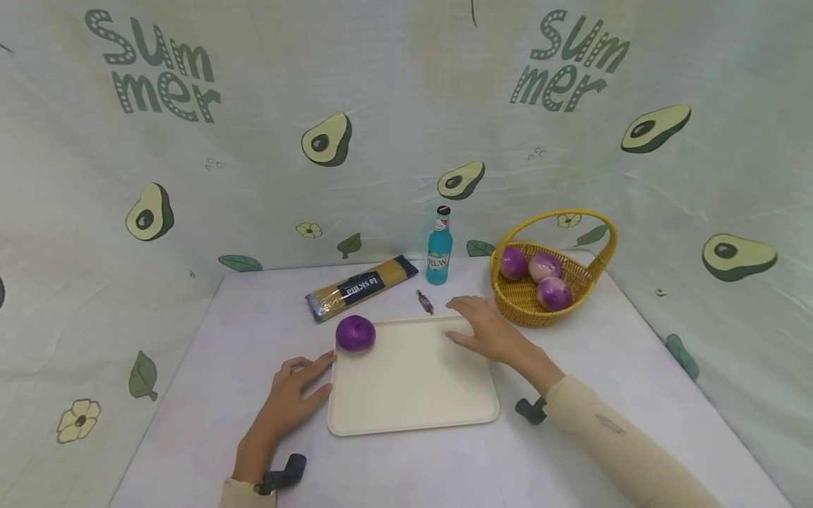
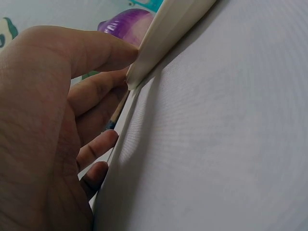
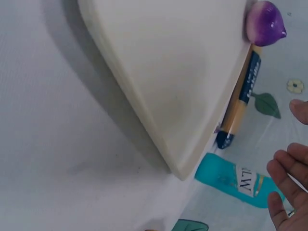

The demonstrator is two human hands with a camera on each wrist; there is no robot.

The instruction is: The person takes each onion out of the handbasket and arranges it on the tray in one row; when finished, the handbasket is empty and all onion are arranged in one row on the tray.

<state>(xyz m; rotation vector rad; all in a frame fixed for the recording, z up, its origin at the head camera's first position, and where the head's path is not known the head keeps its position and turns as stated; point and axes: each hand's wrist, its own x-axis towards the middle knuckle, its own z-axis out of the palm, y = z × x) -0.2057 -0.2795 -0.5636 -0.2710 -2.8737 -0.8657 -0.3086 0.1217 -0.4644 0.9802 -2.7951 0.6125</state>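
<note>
By the left edge of the tray (image 1: 413, 381), the left hand (image 1: 288, 398) touches with relaxed fingers; the right hand (image 1: 489, 330), fingers spread, holds nothing near the far right corner. An onion (image 1: 356, 334) sits far left; gentle, even pressure should keep the tray steady on the surface (image 1: 254, 317)

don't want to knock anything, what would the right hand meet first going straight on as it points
Likely the small purple wrapped candy, just beyond the right hand in the head view; the hand's height is unclear, so it might pass above.
</note>
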